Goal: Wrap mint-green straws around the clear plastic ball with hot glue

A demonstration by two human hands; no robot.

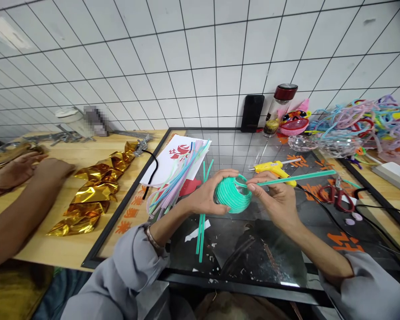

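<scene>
Glass tabletop (pixel 260 258), tiled wall (pixel 200 58); left hand (pixel 206 194) clasping green ball (pixel 232 198), right hand (pixel 280 202) pinching strip (pixel 311 176).

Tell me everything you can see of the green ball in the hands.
The green ball is round, wrapped in side-by-side turns of fuzzy-looking green strip, with an uncovered, clear-looking patch at its upper right. The left hand holds it from the left, fingers over the top, thumb low. The right hand pinches a straight green strip beside the bare patch; whether that strip is attached, I can't tell. The ball is held over the dark glossy tabletop.
</scene>
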